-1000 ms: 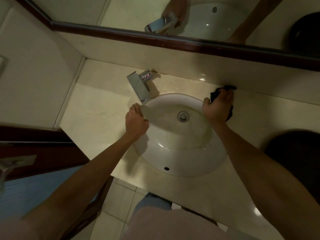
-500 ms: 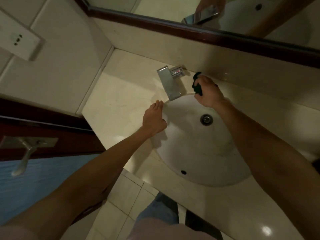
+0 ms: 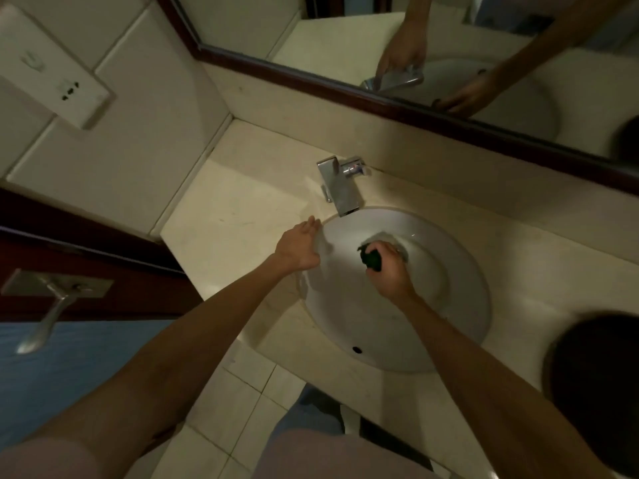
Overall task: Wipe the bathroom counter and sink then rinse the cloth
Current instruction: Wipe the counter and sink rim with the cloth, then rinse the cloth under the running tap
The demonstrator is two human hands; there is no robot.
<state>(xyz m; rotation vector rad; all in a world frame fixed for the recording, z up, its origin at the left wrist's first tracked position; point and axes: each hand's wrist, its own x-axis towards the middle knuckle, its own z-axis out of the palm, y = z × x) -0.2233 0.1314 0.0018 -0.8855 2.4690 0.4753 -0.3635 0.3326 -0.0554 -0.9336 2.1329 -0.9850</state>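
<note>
A white oval sink (image 3: 446,326) is set into the cream stone counter (image 3: 249,216). My right hand (image 3: 389,271) is inside the bowl, closed around a dark cloth (image 3: 370,258) that presses against the basin near the drain, which the hand hides. My left hand (image 3: 300,245) lies flat, fingers together, on the sink's left rim and holds nothing. A chrome faucet (image 3: 340,186) stands behind the bowl, its spout over the back rim; no running water is visible.
A dark-framed mirror (image 3: 432,108) runs above the backsplash and reflects both hands. A wall socket plate (image 3: 65,88) is at upper left. A door with a metal lever handle (image 3: 52,305) stands at left. A dark round object (image 3: 598,388) sits at the counter's right edge.
My right hand has carried the cloth from the back counter beside the faucet down into the sink bowl. My left hand has flattened on the rim. The view has swung left.
</note>
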